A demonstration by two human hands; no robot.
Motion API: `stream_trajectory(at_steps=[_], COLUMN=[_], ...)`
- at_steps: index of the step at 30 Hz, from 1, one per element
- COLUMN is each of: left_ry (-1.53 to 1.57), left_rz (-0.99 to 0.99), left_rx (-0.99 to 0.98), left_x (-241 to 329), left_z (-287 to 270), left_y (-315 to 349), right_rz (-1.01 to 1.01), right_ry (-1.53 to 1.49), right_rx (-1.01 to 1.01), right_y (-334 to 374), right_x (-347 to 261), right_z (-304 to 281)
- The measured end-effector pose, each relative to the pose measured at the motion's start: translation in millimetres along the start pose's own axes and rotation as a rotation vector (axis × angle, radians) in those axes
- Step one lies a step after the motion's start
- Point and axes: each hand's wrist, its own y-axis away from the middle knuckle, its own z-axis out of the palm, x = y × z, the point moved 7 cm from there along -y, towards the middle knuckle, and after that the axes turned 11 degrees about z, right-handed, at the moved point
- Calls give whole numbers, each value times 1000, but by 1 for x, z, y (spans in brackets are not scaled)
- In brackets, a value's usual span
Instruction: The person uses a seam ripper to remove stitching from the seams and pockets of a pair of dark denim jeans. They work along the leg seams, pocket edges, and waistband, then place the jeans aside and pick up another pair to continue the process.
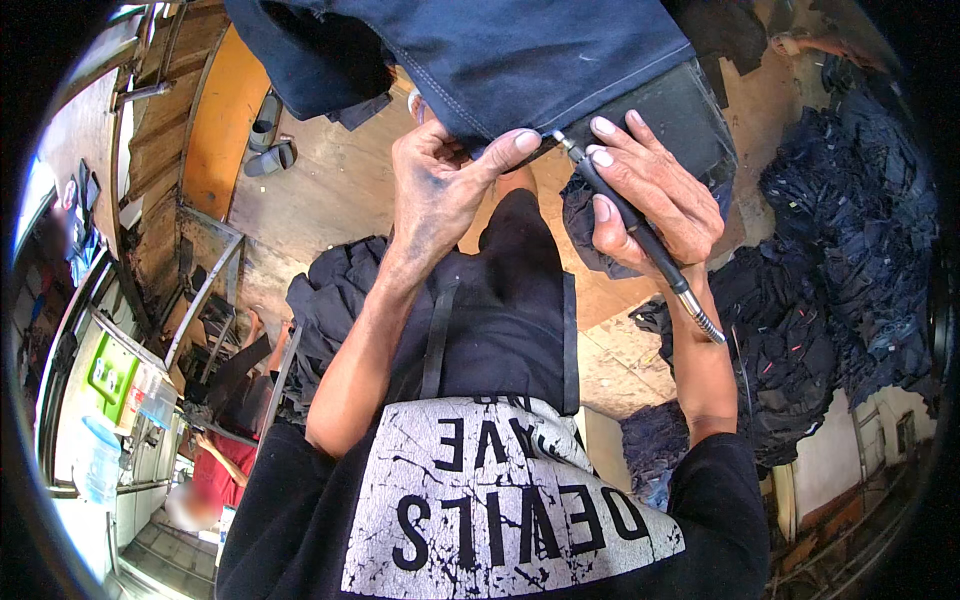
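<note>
Up at the far centre, the left hand [440,185] pinches the stitched hem of a dark blue denim garment [520,55], thumb pressed flat on the seam. Beside it, the right hand [650,195] is closed around a slim black pen-shaped rotary tool on a flexible metal shaft [640,235], its tip at the hem near the left thumb. A slip could nick that thumb or cut through the cloth.

dark denim pile [850,260] crowding right, bare floor [330,190] open left

Your left hand [440,185] pinches the dark blue denim garment [530,60] by its seam. Your right hand [650,190] grips a slim black rotary tool handpiece [625,215], tip at that hem.
</note>
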Motion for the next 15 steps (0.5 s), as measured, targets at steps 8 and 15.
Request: stream_trajectory(at_steps=[8, 15], left_ry=[-9, 26], left_rz=[4, 11], left_rx=[4, 22], left_x=[-2, -4], left_z=[0, 0], left_y=[2, 2], right_rz=[2, 18], right_ry=[47, 11], right_rx=[3, 71], right_y=[2, 3], right_x=[2, 6], right_z=[3, 1])
